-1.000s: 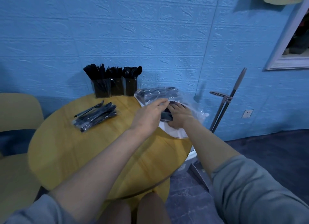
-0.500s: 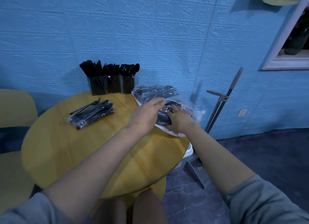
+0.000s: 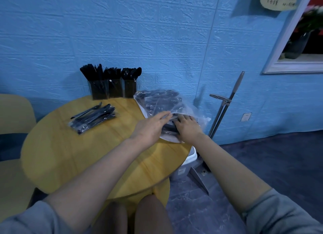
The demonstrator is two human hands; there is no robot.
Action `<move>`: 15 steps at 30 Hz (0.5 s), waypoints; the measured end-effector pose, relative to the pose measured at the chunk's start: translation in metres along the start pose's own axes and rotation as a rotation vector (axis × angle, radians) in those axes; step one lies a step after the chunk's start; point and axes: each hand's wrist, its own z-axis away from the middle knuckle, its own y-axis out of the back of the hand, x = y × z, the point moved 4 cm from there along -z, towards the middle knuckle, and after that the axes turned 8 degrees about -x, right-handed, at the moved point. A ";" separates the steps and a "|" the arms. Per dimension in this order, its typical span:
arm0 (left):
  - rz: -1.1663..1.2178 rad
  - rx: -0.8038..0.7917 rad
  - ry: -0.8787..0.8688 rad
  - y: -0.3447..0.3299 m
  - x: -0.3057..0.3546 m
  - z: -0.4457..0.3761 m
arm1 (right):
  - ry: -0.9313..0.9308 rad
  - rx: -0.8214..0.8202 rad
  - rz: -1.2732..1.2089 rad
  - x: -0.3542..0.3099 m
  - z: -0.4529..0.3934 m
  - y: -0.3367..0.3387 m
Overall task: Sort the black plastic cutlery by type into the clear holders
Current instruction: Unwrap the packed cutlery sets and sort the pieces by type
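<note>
Both hands meet at the right of centre in the frame, over a clear bag (image 3: pixel 157 101) of black cutlery that lies on the right side of the round wooden counter (image 3: pixel 83 150). The left hand (image 3: pixel 151 126) lies palm down on the near part of the bag, fingers stretched toward the right and fairly straight, its grip wide and flat on the plastic. The right hand (image 3: pixel 187 126) sits just beside it, fingers bent down into the plastic and the dark cutlery beneath; whether it actually pinches a piece cannot be told, since the fingertips are hidden. The bag rests partly on a white plate (image 3: pixel 170 139) whose rim shows under the wrists. At centre left of the frame a smaller pack (image 3: pixel 93 118) of black cutlery lies flat on the counter, well apart from the hands. At the far edge of the counter, against the blue wall (image 3: pixel 157 33), three clear holders (image 3: pixel 113 88) stand side by side, touching, each already packed with upright black pieces. A yellow chair (image 3: pixel 14 115) stands at the left edge of the frame.
</note>
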 end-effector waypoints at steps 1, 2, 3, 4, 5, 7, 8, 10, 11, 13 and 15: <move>0.000 -0.001 0.003 -0.001 -0.001 0.000 | -0.005 0.002 -0.020 0.000 0.000 0.001; 0.007 -0.001 0.006 -0.001 -0.001 0.001 | -0.011 0.004 -0.043 0.000 -0.001 0.001; 0.027 -0.002 0.010 0.000 -0.002 0.002 | -0.018 0.000 -0.061 0.001 0.000 0.001; 0.055 -0.004 0.011 -0.001 -0.004 0.004 | -0.019 0.004 -0.068 0.000 0.000 -0.001; 0.084 -0.005 0.012 -0.001 -0.005 0.004 | -0.017 0.020 -0.064 0.000 0.002 -0.002; 0.130 -0.002 0.016 0.000 -0.007 0.005 | -0.003 0.091 -0.074 -0.002 0.008 -0.002; 0.139 -0.002 0.017 0.000 -0.007 0.005 | 0.006 0.139 -0.089 -0.001 0.011 -0.003; 0.141 -0.009 0.015 0.001 -0.007 0.005 | 0.023 0.266 -0.110 0.002 0.018 -0.002; 0.145 -0.011 0.014 0.002 -0.007 0.006 | 0.034 0.313 -0.111 0.003 0.022 -0.002; 0.167 -0.006 0.024 0.005 -0.008 0.007 | 0.064 0.369 -0.121 0.004 0.031 -0.002; 0.212 0.002 0.023 0.007 -0.010 0.008 | 0.079 0.422 -0.140 0.006 0.041 -0.002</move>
